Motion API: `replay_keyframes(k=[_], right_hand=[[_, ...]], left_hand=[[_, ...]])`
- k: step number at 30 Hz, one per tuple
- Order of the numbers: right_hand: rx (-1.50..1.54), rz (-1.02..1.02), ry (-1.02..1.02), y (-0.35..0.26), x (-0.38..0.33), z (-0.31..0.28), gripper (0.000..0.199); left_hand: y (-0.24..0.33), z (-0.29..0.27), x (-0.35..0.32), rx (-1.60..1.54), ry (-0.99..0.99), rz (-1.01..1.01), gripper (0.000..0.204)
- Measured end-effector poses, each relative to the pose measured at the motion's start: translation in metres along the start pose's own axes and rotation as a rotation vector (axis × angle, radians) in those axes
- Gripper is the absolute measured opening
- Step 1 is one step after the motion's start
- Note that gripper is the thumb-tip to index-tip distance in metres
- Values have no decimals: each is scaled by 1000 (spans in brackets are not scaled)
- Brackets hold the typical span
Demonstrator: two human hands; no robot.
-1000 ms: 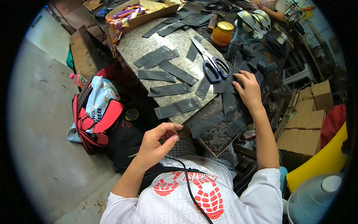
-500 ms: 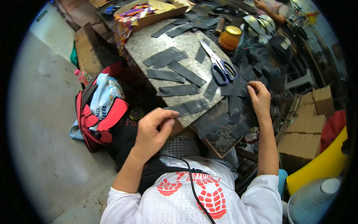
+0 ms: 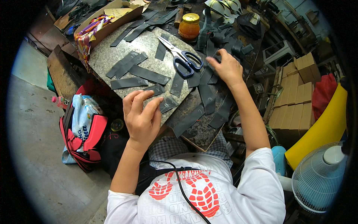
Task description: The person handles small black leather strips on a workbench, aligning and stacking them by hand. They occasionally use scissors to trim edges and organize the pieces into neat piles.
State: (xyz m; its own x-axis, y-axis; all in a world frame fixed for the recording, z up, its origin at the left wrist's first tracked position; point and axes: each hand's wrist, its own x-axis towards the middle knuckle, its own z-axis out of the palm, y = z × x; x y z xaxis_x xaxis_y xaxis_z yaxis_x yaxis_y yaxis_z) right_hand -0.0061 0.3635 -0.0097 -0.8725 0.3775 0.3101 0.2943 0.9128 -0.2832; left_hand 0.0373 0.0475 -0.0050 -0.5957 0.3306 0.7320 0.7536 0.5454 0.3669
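Observation:
My left hand (image 3: 141, 116) hovers at the near left edge of a speckled stone slab (image 3: 102, 56), fingers spread and nothing between them. Its fingertips partly cover a dark strip (image 3: 168, 104) with pale marks. Several more flat black strips (image 3: 149, 74) lie across the slab, some overlapping. Scissors with dark blue handles (image 3: 183, 61) rest on the slab's right part, blades slightly apart. To the right of them, my right hand (image 3: 228, 69) is over a pile of black strips (image 3: 206, 95), thumb and fingers apart. No held item shows in it.
An orange jar with a yellow lid (image 3: 189, 27) stands beyond the scissors. At the far left is an open box with colourful wrappers (image 3: 108, 28). A red and black bag (image 3: 87, 130) sits left of the bench. Cardboard boxes (image 3: 292, 100) and a fan (image 3: 320, 175) are at the right.
The view has swung, shifting the bench leftward. My left fingers have opened off the nearest strip. My right hand has moved farther away over the strip pile, its fingers spreading.

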Motion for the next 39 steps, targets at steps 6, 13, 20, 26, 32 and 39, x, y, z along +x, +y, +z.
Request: replay_keyframes(k=[6,13,20,26,32,39], right_hand=[[401,146,-188,16,13,6,42],[1190,428,-161,42,-2,-7,14],[1171,297,25,38,-8,-37,10],[628,-33,30,10,-44,-52,19],[706,136,-277,19,-40,-42,19],[434,93,-196,31,-20,-27,31]], left_hand=[[-1,0,0,38,4,-16,29],[-1,-3,-2,10,-6,-39,29],[4,-6,-1,6,-45,-22,29],[2,-12,0,20,-67,-8,29],[0,-20,-2,32,-89,-26,28],[-3,-27,-9,36,-68,-60,26]])
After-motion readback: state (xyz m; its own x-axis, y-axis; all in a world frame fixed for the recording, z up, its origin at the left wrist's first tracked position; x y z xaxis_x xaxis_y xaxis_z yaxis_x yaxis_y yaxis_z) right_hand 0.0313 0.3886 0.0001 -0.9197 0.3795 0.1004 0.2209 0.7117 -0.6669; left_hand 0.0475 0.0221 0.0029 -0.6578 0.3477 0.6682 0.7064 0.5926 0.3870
